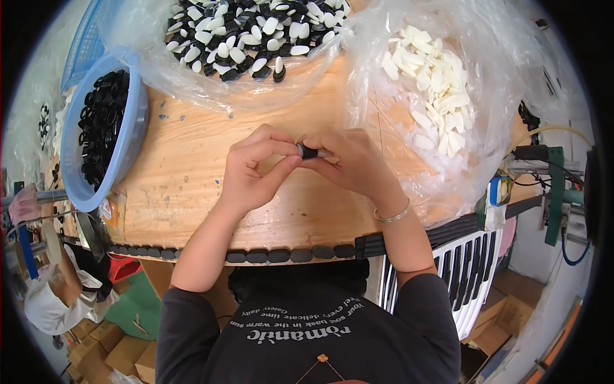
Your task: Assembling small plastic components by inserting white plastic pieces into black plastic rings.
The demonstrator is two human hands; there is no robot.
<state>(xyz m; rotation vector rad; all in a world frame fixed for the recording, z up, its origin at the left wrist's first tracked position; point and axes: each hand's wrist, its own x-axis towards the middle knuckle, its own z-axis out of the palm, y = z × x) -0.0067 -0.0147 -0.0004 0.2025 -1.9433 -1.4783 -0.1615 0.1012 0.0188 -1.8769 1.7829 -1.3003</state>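
- Head view: my left hand (256, 168) and my right hand (348, 163) meet over the middle of the wooden worktop (185, 166), fingertips pressed together
- Between them sits a small black oval piece (309, 152), pinched by the thumb and fingers of both hands; my left fingers curl over its left end, my right fingers close on its right end, where something pale shows against it, too small for me to tell what
- The piece is held just above the worktop, not resting on it
- On my right wrist I wear a thin bangle (392, 216)
- Beyond the piece, at the far edge of the worktop, a clear plastic bag (192, 89) lies open, heaped with black-and-white oval parts (249, 38)
- To the right of the piece, well apart from it, a second clear bag (384, 96) holds plain white oval inserts (435, 83)
- To the left of the piece, at the worktop's left end, a pale blue basin (128, 147) is filled with black rings (102, 121)
- Nearer to me than the piece, a row of black oval pads (268, 255) lines the worktop's front edge
- Far down to the left of the piece, another person (57, 301) in white is seen below the worktop
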